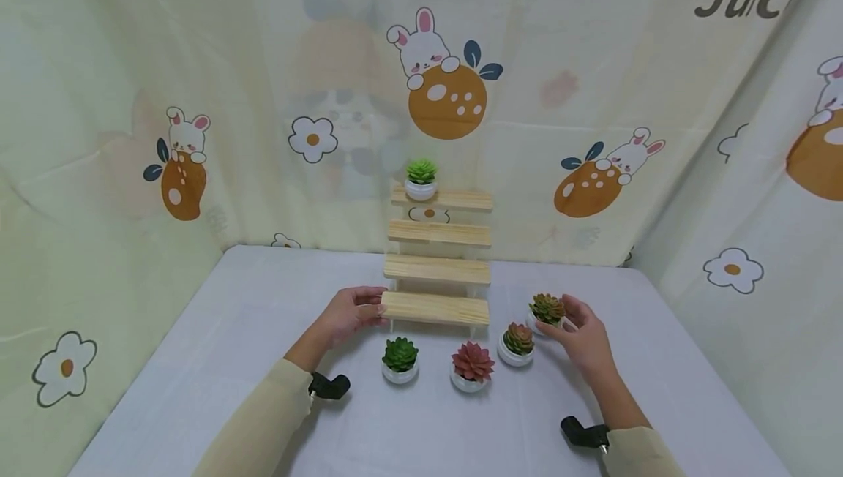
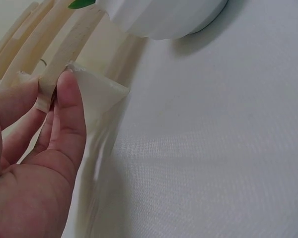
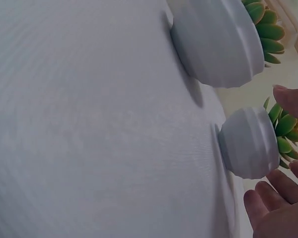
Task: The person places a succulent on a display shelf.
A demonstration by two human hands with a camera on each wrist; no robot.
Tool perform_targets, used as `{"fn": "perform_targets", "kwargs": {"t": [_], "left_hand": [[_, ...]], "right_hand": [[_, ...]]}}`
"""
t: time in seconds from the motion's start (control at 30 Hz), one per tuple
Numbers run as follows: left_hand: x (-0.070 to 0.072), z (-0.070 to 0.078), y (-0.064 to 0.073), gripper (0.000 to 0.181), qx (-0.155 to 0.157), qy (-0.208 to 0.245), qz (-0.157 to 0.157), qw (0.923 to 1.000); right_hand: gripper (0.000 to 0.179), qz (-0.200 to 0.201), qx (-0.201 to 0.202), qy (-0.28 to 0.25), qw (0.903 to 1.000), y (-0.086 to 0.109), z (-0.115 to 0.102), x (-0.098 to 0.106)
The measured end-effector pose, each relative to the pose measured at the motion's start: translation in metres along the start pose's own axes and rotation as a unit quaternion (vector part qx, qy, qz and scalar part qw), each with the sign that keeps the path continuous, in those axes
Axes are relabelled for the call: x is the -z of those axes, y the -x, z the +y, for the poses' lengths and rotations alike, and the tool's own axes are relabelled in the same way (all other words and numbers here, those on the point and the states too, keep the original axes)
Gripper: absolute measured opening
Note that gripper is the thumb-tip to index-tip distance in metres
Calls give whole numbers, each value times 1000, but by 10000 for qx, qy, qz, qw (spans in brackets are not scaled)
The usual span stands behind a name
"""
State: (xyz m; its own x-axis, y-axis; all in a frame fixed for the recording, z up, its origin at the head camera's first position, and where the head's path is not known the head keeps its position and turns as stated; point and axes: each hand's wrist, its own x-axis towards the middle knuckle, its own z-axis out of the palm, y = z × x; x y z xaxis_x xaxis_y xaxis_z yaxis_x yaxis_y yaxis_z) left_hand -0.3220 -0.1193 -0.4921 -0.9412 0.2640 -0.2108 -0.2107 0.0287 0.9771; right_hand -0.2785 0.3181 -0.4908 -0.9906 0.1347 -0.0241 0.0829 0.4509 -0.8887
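In the head view, my left hand (image 1: 352,314) pinches the left end of the lowest step of a tiered wooden display stand (image 1: 435,307). The left wrist view shows thumb and fingertips on that step's end (image 2: 54,74). My right hand (image 1: 585,334) is spread around the farthest right potted succulent (image 1: 546,309), thumb in front and fingers at its right. Its white pot (image 3: 249,144) stands on the table in the right wrist view; firm contact is unclear. Nearby stand a reddish-green potted succulent (image 1: 516,344), a pink one (image 1: 471,366) and a dark green one (image 1: 399,360).
A bright green potted succulent (image 1: 421,178) sits at the left of the stand's top step. White cloth covers the table (image 1: 263,331). A printed curtain (image 1: 263,67) hangs behind and along the sides. Both wrists carry small black cameras (image 1: 329,386).
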Motion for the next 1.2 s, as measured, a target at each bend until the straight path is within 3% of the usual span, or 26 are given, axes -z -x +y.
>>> {"fn": "perform_targets", "kwargs": {"t": [0.4,0.8,1.2], "left_hand": [[1,-4,-4,46,-69,74,-12,9999],[1,-3,-2,45,-70,5,19,10000],[0,-1,-2,43,-39,76,54,9999]], "right_hand": [[102,-101,-541,-149,9984,-3,11,-3],[90,125,-606,-78,9981,-7,13,-8],[92,196,-654,-63,9976,-7,13,-8]]}}
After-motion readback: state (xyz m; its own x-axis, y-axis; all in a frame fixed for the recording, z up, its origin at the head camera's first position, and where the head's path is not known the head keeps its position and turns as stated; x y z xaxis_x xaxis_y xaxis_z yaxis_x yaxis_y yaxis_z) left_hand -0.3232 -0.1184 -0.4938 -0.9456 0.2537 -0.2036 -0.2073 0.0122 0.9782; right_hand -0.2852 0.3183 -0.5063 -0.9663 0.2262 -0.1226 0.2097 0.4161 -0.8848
